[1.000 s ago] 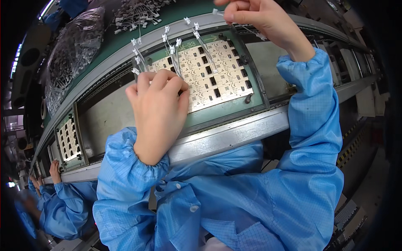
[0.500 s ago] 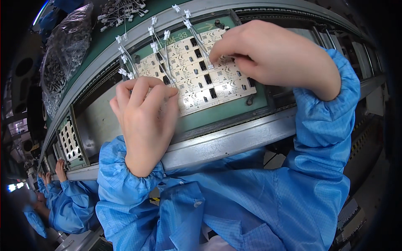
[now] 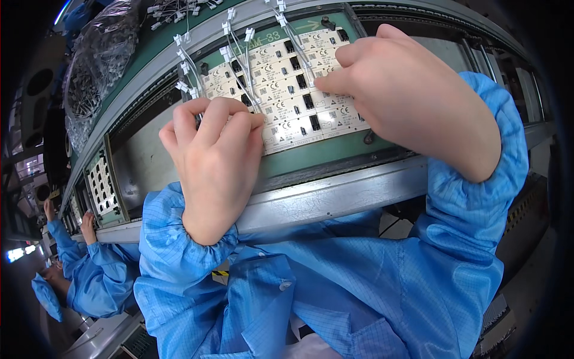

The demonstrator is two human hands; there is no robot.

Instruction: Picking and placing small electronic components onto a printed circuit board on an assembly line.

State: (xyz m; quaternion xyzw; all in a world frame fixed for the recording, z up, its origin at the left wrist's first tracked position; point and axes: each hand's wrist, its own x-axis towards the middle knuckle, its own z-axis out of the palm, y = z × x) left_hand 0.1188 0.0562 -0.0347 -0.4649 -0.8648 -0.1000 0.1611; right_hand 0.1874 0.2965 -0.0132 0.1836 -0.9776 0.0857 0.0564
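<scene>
A panel of cream circuit boards (image 3: 281,125) with black components is seated in a green carrier (image 3: 311,158). White wire leads (image 3: 300,51) with small plug ends lie across the boards and over the carrier's far edge. My left hand (image 3: 218,149) is closed over the panel's left part, its fingers bent and bunched beside the end of a wire lead; its fingertips are mostly hidden. My right hand (image 3: 412,96) reaches in from the right. Its index finger points at the lower end of another lead and seems to touch it; the other fingers are partly hidden.
A metal rail (image 3: 323,200) runs along the near side of the conveyor. At the far left lie a clear bag of leads (image 3: 98,66) and loose leads (image 3: 179,9). A second carrier (image 3: 103,186) sits farther left, near a co-worker in blue (image 3: 101,278).
My right hand has turned, and its thumb and finger, apart before, give way to a pointing index finger at the lead's end. The left stays over the panel. The view has shifted slightly.
</scene>
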